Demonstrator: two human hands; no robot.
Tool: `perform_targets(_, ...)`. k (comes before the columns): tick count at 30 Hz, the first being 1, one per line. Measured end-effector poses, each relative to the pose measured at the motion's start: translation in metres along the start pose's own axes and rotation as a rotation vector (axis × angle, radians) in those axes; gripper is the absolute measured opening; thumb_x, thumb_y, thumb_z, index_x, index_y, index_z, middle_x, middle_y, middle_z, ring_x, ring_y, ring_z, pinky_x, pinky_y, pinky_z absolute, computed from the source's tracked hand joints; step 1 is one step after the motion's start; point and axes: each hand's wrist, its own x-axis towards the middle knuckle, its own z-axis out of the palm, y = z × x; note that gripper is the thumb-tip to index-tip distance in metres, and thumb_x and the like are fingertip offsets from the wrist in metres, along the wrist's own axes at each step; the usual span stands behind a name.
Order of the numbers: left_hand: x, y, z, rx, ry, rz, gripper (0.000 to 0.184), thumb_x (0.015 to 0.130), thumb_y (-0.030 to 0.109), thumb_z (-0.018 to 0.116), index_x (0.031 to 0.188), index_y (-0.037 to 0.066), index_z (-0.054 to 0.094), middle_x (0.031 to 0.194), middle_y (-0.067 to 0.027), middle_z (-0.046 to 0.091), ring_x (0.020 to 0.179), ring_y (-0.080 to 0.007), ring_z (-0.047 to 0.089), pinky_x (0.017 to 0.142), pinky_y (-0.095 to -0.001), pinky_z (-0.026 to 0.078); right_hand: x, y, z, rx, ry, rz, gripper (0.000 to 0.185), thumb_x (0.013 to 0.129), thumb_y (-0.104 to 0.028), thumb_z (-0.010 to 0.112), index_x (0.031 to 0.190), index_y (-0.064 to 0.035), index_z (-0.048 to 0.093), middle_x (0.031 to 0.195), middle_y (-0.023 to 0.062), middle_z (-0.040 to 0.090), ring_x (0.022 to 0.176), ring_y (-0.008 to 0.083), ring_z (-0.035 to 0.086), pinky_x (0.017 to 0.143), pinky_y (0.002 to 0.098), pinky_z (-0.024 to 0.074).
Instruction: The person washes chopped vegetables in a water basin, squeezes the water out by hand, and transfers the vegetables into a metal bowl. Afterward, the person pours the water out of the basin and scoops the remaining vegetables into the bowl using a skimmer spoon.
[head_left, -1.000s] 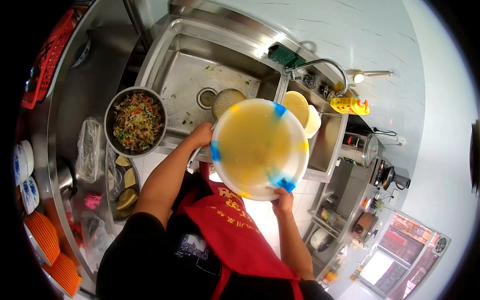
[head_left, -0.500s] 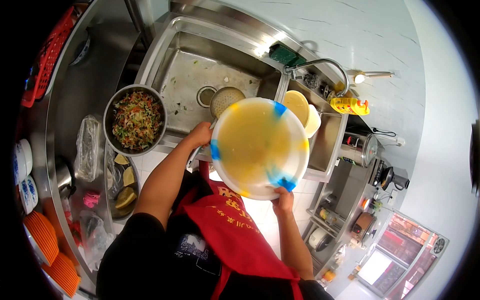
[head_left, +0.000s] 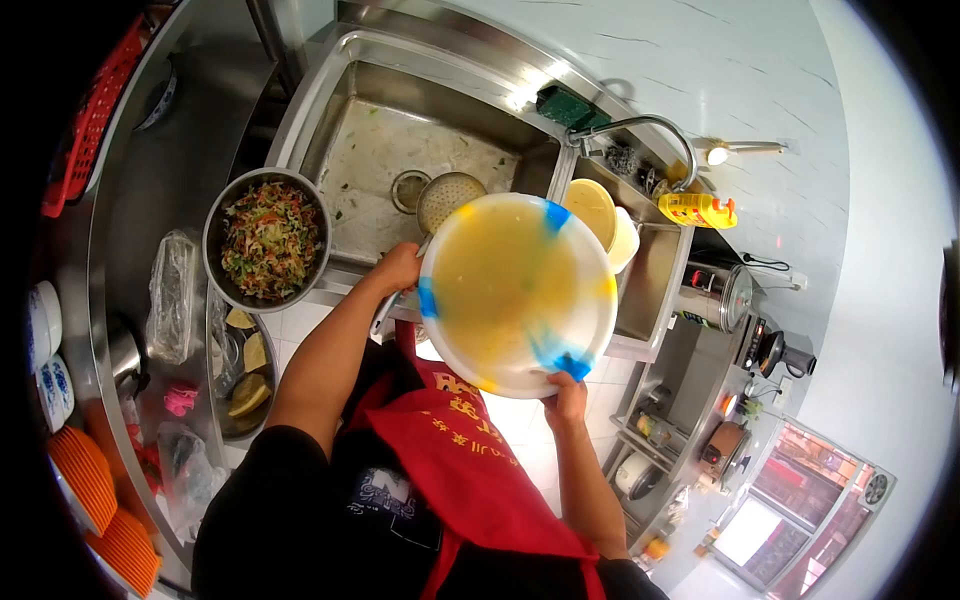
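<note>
A large white plastic basin point(head_left: 520, 300) with blue and yellow patches on its rim contains cloudy yellowish liquid. It hangs at the near edge of the steel sink point(head_left: 400, 130). My right hand point(head_left: 567, 398) grips the basin's lower rim, thumb on top. At the basin's left rim, my left hand point(head_left: 402, 268) is closed round the handle of a perforated skimmer point(head_left: 450, 200); its fingers are mostly hidden. The skimmer's round head is over the sink floor beside the drain point(head_left: 409, 190), partly covered by the basin. Small food scraps lie in the sink.
Left of the sink is a steel bowl point(head_left: 318, 225) of shredded mixed vegetables. A smaller basin to the right has yellow tubs point(head_left: 592, 210), a curved faucet point(head_left: 650, 122) and a yellow bottle point(head_left: 698, 210). Orange dishes point(head_left: 82, 480) stand at far left.
The basin and both hands stay nearly where they were. Scraps on the sink floor have shifted, and the floor looks wetter. The whole view has moved very slightly.
</note>
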Motion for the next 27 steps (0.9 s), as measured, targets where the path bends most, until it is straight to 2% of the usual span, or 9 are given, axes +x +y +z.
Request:
perform_targets(8,0.003,-0.003,0.001,0.008,0.002,0.004,0.036,0.091,0.029,0.057,0.083,-0.005,0.055,0.060,-0.0112,0.056,0.044,-0.0192,0.052,0.041,-0.0348,0.042,-0.003,-0.004,0.004,0.002,-0.006,0.000,0.047,0.074,0.003,0.051,0.121,0.0050,0.045,0.102,0.0157,0.060,0.085,0.0310,0.066,0.066,0.0417,0.0599)
perform_targets(27,0.001,-0.001,-0.001,0.038,-0.012,0.015,0.031,0.091,0.026,0.057,0.085,-0.005,0.055,0.061,-0.0125,0.058,0.045,-0.0197,0.053,0.041,-0.0345,0.042,-0.007,-0.011,0.014,-0.070,0.097,0.006,0.046,0.073,0.001,0.053,0.118,0.0033,0.047,0.098,0.0130,0.059,0.080,0.0285,0.065,0.061,0.0395,0.0582)
